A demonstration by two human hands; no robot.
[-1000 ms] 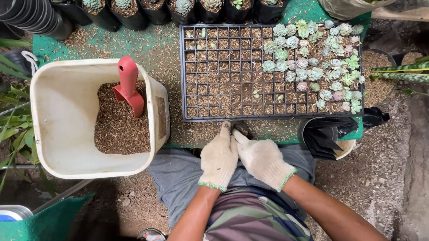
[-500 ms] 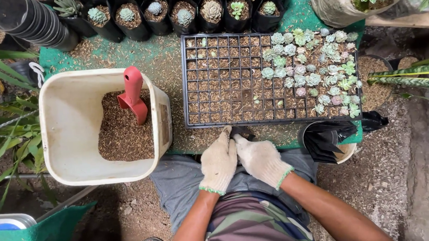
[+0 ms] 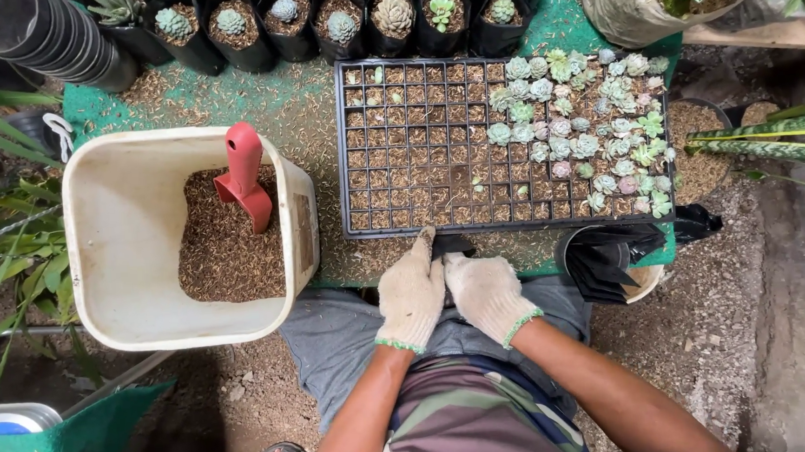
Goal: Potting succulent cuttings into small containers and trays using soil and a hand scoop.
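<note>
I see one black seedling tray [image 3: 436, 159] on the green mat, one white tub [image 3: 125, 252] of potting mix left of it with one red scoop [image 3: 243, 175] stuck in, seemingly for easy reach. Just below the tray's near edge, my gloved left hand [image 3: 411, 291] and right hand [image 3: 486, 291] close together around one small black pot [image 3: 452, 244].

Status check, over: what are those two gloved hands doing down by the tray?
Left hand and right hand, both in knit gloves, together in a grip on a small black plastic pot. Black grid seedling tray just beyond. Nothing in the way.
</note>
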